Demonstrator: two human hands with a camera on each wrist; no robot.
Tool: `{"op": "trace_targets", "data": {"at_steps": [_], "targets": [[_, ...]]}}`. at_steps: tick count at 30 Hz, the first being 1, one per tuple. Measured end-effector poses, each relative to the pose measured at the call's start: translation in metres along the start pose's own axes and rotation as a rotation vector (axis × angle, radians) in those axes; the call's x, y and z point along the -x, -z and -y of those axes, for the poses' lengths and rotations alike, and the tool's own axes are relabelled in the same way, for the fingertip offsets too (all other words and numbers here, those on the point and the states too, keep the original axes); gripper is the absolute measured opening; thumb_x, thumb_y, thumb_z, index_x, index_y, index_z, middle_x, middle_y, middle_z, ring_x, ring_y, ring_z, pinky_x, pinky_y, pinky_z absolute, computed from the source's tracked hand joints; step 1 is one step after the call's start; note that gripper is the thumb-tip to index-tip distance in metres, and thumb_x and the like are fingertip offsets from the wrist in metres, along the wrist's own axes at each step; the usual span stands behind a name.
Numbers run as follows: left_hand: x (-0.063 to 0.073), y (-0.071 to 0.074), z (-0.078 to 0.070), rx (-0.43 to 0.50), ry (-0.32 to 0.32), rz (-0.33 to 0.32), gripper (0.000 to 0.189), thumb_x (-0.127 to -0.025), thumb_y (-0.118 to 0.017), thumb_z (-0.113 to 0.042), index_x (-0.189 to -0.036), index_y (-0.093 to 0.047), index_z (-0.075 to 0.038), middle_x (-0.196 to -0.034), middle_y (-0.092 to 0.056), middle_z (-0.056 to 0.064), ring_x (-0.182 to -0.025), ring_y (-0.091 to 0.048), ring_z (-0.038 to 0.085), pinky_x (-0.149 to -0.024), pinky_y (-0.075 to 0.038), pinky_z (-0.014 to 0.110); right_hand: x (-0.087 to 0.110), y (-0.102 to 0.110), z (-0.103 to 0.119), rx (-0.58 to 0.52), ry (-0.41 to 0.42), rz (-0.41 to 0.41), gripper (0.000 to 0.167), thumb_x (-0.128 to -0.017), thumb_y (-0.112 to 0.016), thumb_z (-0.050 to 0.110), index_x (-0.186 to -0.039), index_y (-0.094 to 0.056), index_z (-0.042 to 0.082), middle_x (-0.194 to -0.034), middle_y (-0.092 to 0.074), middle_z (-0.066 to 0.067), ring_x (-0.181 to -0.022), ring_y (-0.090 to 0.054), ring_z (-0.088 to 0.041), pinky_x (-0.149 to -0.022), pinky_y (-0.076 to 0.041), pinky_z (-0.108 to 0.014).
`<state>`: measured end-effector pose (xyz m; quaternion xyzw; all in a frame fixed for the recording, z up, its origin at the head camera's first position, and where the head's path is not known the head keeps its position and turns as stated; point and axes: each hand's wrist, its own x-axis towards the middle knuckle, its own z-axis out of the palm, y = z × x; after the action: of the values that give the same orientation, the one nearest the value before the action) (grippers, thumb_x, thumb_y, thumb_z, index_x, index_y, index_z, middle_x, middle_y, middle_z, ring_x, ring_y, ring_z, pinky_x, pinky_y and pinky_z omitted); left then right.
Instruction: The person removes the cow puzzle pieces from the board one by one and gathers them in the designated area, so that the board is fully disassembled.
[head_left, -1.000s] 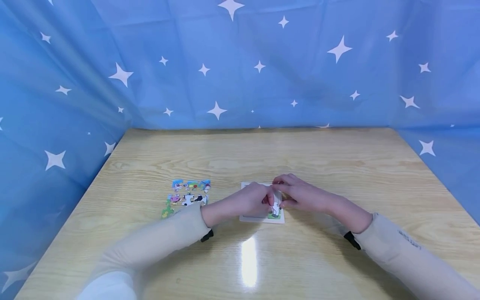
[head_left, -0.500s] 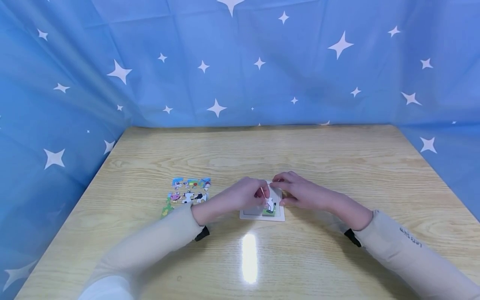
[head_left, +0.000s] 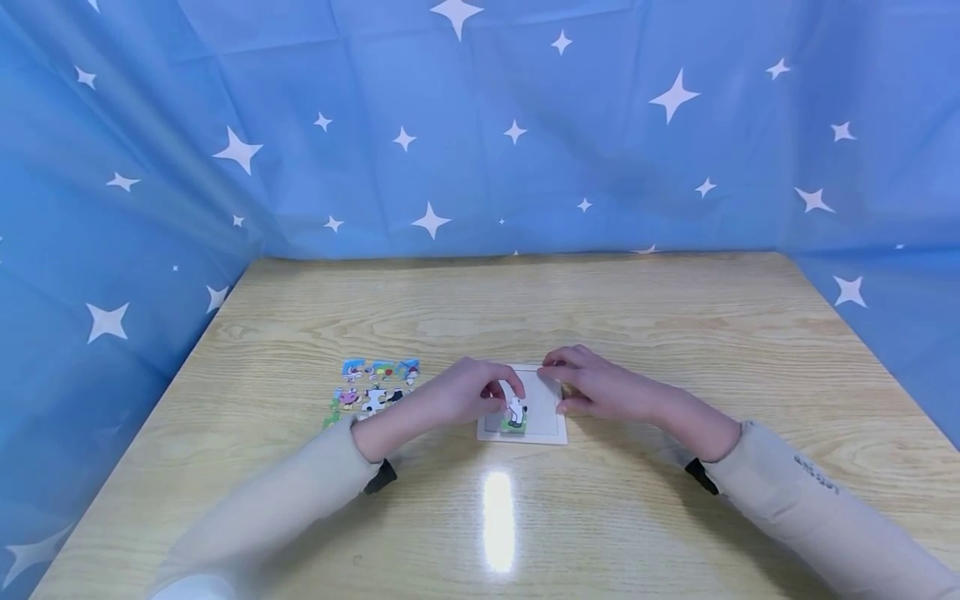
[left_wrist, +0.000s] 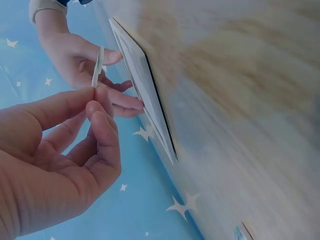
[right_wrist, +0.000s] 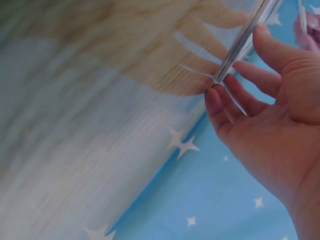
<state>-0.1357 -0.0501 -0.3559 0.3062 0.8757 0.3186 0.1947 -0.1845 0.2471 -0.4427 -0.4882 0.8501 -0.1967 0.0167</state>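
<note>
My left hand (head_left: pixel 467 390) pinches a jigsaw puzzle piece with a white and green picture (head_left: pixel 515 414) between thumb and forefinger. In the left wrist view the piece (left_wrist: pixel 98 65) is seen edge-on, standing up from the fingertips and apart from the board. From the head view it overlaps the left part of a flat, white-rimmed puzzle tray (head_left: pixel 545 408) with a plain grey inside. My right hand (head_left: pixel 592 383) rests on the tray's far right corner, thumb on the right side and fingertips at the back edge. The right wrist view shows its fingertips (right_wrist: pixel 214 95) right at the tray's corner.
Several loose colourful puzzle pieces (head_left: pixel 375 398) lie in rows on the wooden table (head_left: pixel 637 308) to the left, partly hidden by my left forearm. A blue curtain with white stars (head_left: pixel 510 175) hangs behind the table's far edge and along the sides.
My left hand has moved left across the tray, bringing the puzzle piece from the right side to the left part. The right hand keeps its place at the corner.
</note>
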Motion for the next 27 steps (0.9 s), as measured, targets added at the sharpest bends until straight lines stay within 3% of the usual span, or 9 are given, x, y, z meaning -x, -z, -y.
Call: {"op": "trace_targets", "data": {"at_steps": [7, 11, 18, 22, 27], "targets": [[0.011, 0.006, 0.008, 0.007, 0.005, -0.022, 0.021, -0.103, -0.071, 0.005, -0.12, -0.077, -0.006, -0.09, -0.069, 0.0, -0.075, -0.055, 0.01, -0.068, -0.045, 0.021, 0.003, -0.013, -0.019, 0.027, -0.039, 0.021, 0.059, -0.102, -0.082, 0.031, -0.152, -0.063, 0.005, -0.148, -0.058, -0.012, -0.125, -0.056, -0.027, -0.095, -0.056, -0.042], [0.018, 0.009, 0.012, 0.011, -0.003, -0.026, 0.019, -0.103, -0.073, 0.005, -0.118, -0.077, -0.005, -0.088, -0.068, 0.0, -0.075, -0.055, 0.01, -0.07, -0.047, 0.021, 0.003, -0.012, -0.017, 0.028, -0.035, 0.015, 0.057, -0.104, -0.08, 0.031, -0.152, -0.063, 0.005, -0.149, -0.058, -0.011, -0.124, -0.056, -0.025, -0.093, -0.056, -0.04], [0.032, 0.016, 0.021, 0.015, -0.011, -0.024, 0.017, -0.102, -0.074, 0.004, -0.117, -0.076, -0.004, -0.088, -0.071, 0.0, -0.077, -0.058, 0.008, -0.075, -0.051, 0.023, -0.004, 0.021, 0.031, 0.0, -0.019, 0.013, 0.051, -0.102, -0.082, 0.02, -0.143, -0.066, -0.006, -0.14, -0.06, -0.022, -0.119, -0.058, -0.034, -0.092, -0.055, -0.042], [0.04, 0.019, 0.027, 0.024, -0.021, -0.021, 0.016, -0.102, -0.074, 0.004, -0.117, -0.075, -0.002, -0.09, -0.072, 0.002, -0.078, -0.059, 0.008, -0.076, -0.052, 0.024, -0.008, 0.034, 0.051, -0.005, -0.066, 0.047, 0.049, -0.101, -0.082, 0.013, -0.142, -0.066, -0.008, -0.141, -0.06, -0.024, -0.121, -0.058, -0.037, -0.095, -0.055, -0.045], [0.048, 0.023, 0.031, 0.017, 0.001, -0.023, 0.017, -0.102, -0.074, 0.003, -0.117, -0.075, -0.002, -0.09, -0.072, 0.002, -0.078, -0.059, 0.008, -0.075, -0.053, 0.025, -0.008, 0.036, 0.053, -0.02, -0.081, 0.057, 0.049, -0.103, -0.079, 0.013, -0.144, -0.064, -0.009, -0.143, -0.059, -0.025, -0.123, -0.058, -0.038, -0.097, -0.055, -0.048]]}}
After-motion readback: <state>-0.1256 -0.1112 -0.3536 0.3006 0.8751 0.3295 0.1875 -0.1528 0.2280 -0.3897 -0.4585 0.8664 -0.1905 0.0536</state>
